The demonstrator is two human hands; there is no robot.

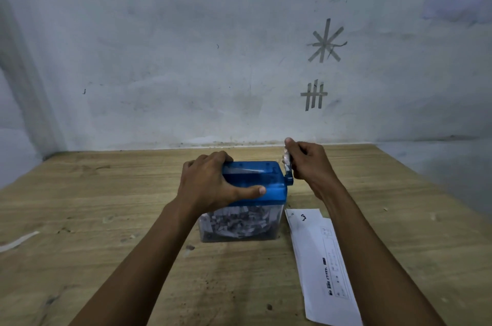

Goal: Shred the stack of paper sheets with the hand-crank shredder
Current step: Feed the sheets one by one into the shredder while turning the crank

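Head view, blue-topped shredder (266,183), crank (289,172) gripped, clear bin (278,221) packed with shreds (235,220)

Left hand (213,181) grips shredder (255,184); right hand (308,163) pinches crank (288,165).

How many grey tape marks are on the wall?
2: a star-shaped grey tape mark on the right of the white wall, and a hash-shaped grey tape mark just below it.

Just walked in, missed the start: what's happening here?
A person works a blue hand-crank shredder on a wooden table. The left hand grips its top to steady it; the right hand holds the crank handle. The clear bin underneath already holds shreds, and paper sheets lie to its right.
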